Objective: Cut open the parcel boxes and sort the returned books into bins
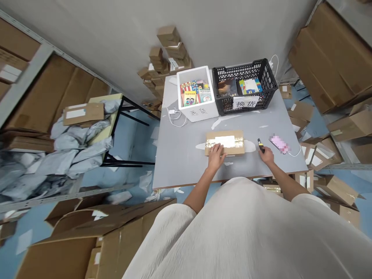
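A taped cardboard box (239, 144) with a white label lies flat on the grey table (183, 162) in front of me. My left hand (216, 155) rests on its near left part, fingers spread over the tape and label. To the right of the box, my right hand (266, 155) is closed around a dark utility knife (260, 144) with a yellow band. The knife points away from me, apart from the box; I cannot tell whether its blade is out. A pink-patterned phone (279, 143) lies just right of that hand, a white cable at its end.
At the table's back stand a white foam box (202, 112) of books and a black plastic crate (216, 89) with books and a paper sign. A white charger (173, 112) lies at left. Grey parcels (90, 151) fill the left rack; a large open carton (116, 240) stands lower left.
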Action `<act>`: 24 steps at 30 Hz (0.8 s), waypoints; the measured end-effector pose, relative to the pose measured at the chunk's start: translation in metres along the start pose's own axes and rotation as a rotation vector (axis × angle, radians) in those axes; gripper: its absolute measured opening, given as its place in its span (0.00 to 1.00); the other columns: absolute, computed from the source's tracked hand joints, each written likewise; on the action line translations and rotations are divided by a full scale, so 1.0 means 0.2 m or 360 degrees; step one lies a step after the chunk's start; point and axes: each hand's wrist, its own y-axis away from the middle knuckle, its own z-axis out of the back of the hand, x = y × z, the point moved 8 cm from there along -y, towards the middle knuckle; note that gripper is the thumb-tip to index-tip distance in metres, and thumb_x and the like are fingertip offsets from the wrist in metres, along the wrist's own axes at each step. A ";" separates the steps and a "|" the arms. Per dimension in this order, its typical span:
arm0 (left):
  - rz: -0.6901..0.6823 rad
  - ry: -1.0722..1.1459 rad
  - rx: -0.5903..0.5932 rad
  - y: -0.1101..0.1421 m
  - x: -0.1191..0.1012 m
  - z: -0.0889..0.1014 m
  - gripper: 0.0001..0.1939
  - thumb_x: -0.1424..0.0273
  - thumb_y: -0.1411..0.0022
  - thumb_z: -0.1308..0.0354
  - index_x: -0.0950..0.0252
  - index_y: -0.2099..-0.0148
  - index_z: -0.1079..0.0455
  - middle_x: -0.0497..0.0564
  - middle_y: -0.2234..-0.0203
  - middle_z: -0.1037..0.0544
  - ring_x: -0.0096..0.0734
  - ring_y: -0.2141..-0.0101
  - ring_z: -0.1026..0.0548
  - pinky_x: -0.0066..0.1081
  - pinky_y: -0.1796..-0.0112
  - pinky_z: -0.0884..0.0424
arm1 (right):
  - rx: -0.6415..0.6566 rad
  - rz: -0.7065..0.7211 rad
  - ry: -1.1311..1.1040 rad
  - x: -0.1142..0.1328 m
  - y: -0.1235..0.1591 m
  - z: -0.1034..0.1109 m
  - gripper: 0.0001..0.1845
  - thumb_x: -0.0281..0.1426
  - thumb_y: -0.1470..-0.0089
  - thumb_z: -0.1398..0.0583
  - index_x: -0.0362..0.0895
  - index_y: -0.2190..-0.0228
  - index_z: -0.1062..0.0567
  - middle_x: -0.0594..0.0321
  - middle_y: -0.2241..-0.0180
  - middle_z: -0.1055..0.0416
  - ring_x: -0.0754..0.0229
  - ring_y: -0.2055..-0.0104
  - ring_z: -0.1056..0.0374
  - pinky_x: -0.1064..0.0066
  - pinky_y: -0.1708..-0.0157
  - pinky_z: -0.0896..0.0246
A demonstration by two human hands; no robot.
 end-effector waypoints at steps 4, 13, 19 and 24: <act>0.0043 0.0002 -0.0017 0.01 -0.01 -0.02 0.26 0.53 0.25 0.39 0.55 0.31 0.26 0.62 0.29 0.28 0.58 0.26 0.36 0.58 0.25 0.45 | 0.0091 -0.0049 0.0157 -0.10 -0.06 -0.06 0.29 0.48 0.39 0.37 0.43 0.43 0.23 0.37 0.40 0.27 0.31 0.37 0.32 0.42 0.38 0.38; 0.0129 -0.0067 -0.0009 0.02 -0.01 -0.04 0.30 0.51 0.27 0.37 0.54 0.28 0.28 0.61 0.29 0.28 0.58 0.27 0.35 0.59 0.26 0.43 | 0.0062 0.0059 0.0315 -0.11 -0.08 -0.12 0.31 0.46 0.36 0.37 0.42 0.39 0.29 0.34 0.38 0.31 0.31 0.34 0.38 0.43 0.38 0.42; 0.0040 -0.0140 -0.0045 0.01 0.03 -0.06 0.28 0.54 0.26 0.37 0.57 0.29 0.28 0.63 0.30 0.28 0.59 0.28 0.33 0.58 0.27 0.40 | 0.0130 0.0030 0.0448 -0.10 -0.09 -0.11 0.28 0.42 0.35 0.35 0.41 0.40 0.27 0.37 0.37 0.32 0.34 0.34 0.39 0.47 0.38 0.40; -0.0002 -0.0311 -0.0041 0.02 0.02 -0.09 0.28 0.56 0.24 0.40 0.57 0.27 0.30 0.60 0.29 0.28 0.57 0.28 0.34 0.58 0.28 0.37 | 0.0190 -0.0079 0.0498 -0.09 -0.09 -0.05 0.28 0.35 0.35 0.36 0.41 0.36 0.28 0.40 0.37 0.31 0.40 0.35 0.33 0.56 0.40 0.34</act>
